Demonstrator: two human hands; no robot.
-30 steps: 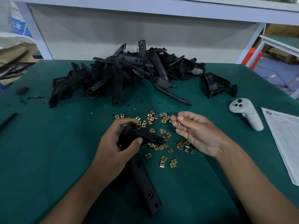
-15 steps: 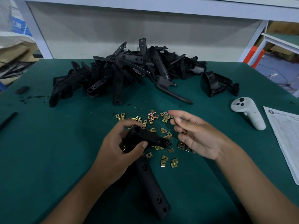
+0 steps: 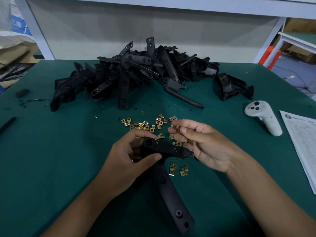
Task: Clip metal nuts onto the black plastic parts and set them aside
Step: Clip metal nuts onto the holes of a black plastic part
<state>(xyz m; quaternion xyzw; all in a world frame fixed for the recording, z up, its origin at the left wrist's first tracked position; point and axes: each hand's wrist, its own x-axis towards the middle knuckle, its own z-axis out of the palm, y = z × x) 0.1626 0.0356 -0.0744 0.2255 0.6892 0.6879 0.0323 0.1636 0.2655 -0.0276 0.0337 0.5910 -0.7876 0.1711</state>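
My left hand grips the black plastic part just above the table, its short arm turned toward my right hand, whose fingers pinch one metal nut, ready to clip on. Loose nuts lie close beyond.

One heaped pile of black plastic parts, too tangled to count; dozens of loose brass-coloured clip nuts; one white controller; one printed sheet; two hands.
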